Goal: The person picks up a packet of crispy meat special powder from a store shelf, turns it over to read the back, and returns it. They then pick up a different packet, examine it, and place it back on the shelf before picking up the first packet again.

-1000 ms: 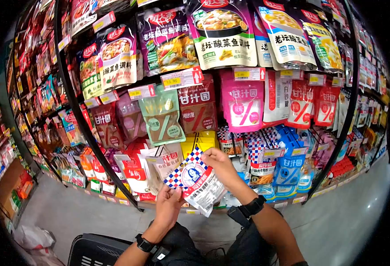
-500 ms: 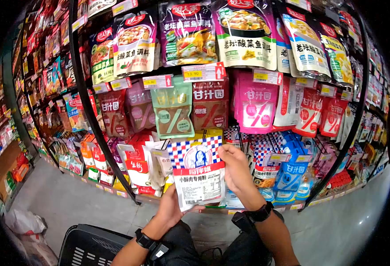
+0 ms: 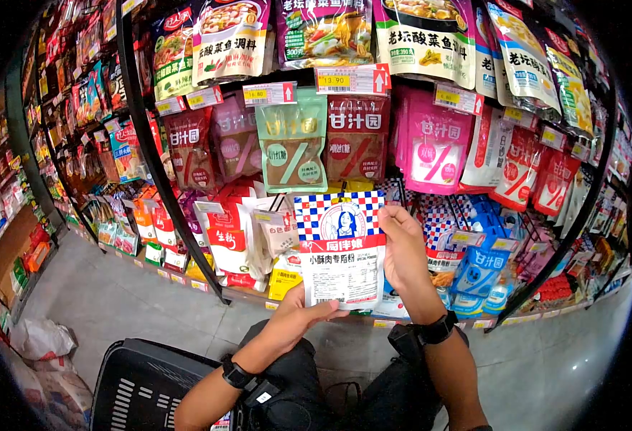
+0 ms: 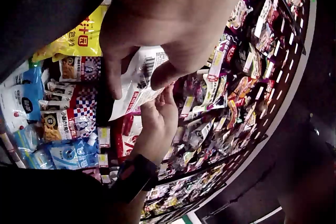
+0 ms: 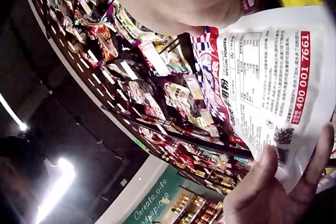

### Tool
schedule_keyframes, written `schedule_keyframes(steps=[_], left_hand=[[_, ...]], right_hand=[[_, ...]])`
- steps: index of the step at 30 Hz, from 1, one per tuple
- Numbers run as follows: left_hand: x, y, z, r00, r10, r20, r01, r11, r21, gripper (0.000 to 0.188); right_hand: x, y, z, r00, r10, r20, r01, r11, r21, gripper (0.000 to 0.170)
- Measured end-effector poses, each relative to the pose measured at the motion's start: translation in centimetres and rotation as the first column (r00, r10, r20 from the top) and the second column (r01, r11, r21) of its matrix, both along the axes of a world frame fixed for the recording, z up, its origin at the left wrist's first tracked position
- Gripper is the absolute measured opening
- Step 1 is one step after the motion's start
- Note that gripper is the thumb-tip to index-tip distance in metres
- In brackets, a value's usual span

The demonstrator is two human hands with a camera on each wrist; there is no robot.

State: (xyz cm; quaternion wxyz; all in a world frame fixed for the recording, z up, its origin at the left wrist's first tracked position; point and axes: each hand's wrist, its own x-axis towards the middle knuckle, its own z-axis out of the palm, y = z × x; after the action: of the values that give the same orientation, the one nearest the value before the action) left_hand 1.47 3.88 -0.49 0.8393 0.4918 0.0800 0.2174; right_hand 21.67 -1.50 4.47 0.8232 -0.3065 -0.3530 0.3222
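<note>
A white packet of coating powder [image 3: 344, 269] with a blue, red and white checkered top faces me upright in the head view. My left hand [image 3: 294, 320] holds its lower left corner, thumb across the front and fingers behind. Near the upper right edge, my right hand [image 3: 407, 251] pinches the packet, its fingers partly hidden behind. Small print, a red number strip and a square code show on the packet [image 5: 262, 82] in the right wrist view. Matching checkered packets [image 3: 441, 230] hang on the rack just to the right.
Brown sugar pouches [image 3: 292, 144] and pink pouches [image 3: 431, 147] hang above, with large seasoning pouches [image 3: 427, 47] higher up. Price tags [image 3: 352, 80] stick out from the hooks. A black basket [image 3: 143, 384] stands on the floor at lower left, near white plastic bags [image 3: 43, 337].
The packet has turned from tilted to upright and faces me. My left hand has shifted from its side to its lower corner. The head view has moved, so the shelves sit differently.
</note>
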Motion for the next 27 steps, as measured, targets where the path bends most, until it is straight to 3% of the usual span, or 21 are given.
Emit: schedule_keyframes(steps=[2,5,18,27], left_hand=[[0.1,0.1,-0.3,0.998,0.042,-0.047,-0.036,0.990,0.136,0.042],[-0.1,0.0,-0.2,0.993,0.083,-0.086,-0.064,0.976,0.207,0.041],[-0.2,0.0,-0.6,0.976,0.177,-0.125,-0.133,0.945,0.300,0.033],[0.1,-0.1,-0.7,0.973,0.226,-0.052,-0.203,0.939,0.279,0.032]], right_hand=[[-0.2,0.1,-0.1,0.999,-0.036,0.018,0.036,0.999,0.013,0.009],[-0.8,0.0,0.1,0.996,-0.074,0.039,0.073,0.997,0.020,0.012],[-1.5,-0.5,0.6,0.990,-0.105,0.096,0.109,0.993,-0.037,0.014],[-2.2,-1.1,0.8,0.987,-0.069,0.148,0.079,0.995,-0.065,0.019]])
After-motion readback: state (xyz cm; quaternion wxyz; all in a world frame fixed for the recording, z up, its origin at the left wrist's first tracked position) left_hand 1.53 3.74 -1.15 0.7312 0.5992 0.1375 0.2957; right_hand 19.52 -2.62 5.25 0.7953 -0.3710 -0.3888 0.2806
